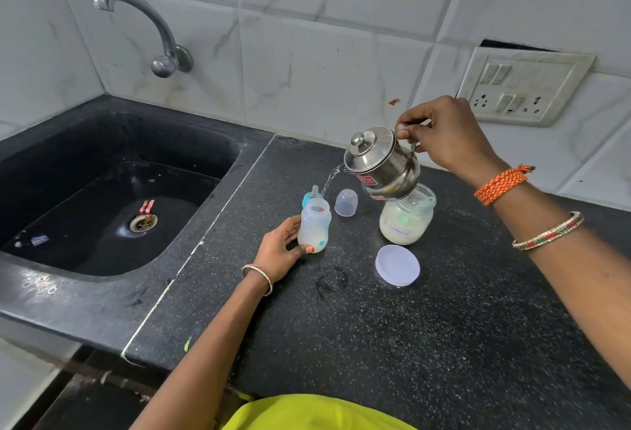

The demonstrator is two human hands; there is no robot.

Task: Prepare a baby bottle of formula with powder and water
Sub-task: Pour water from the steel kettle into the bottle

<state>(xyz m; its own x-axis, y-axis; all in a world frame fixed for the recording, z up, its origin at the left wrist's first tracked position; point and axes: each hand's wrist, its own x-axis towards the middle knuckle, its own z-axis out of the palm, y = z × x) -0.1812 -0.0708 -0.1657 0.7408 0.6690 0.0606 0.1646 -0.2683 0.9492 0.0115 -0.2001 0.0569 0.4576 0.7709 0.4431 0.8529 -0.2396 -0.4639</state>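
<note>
A person stands at a black speckled countertop [426, 327], seen from above through a head-worn camera. The left hand [278, 250] is wrapped around the lower half of a small, clear baby bottle [314, 226], which stands upright and open on the counter; the thumb presses the bottle's front near its base and the other fingers [290, 230] curl behind it. A little pale powder or liquid shows at the bottom of the bottle. The right hand [444, 137] is closed on the handle of a small steel kettle [382, 161], lifted and tipped to the left, its lid on. A thin stream of water [329, 180] falls from the spout toward the bottle's mouth. Just beyond the left fingertips, behind the bottle, lies a teat with a blue ring [311, 195]. Beside it stands a clear dome cap [346, 202]. Directly under the kettle and the right hand sits an open jar of white powder [406, 216] labelled "Formula". Its round lid [397, 265] lies flat nearer the person. To the left of the left hand is a dark sink [102, 190] with a tap [146, 25] above it.
</note>
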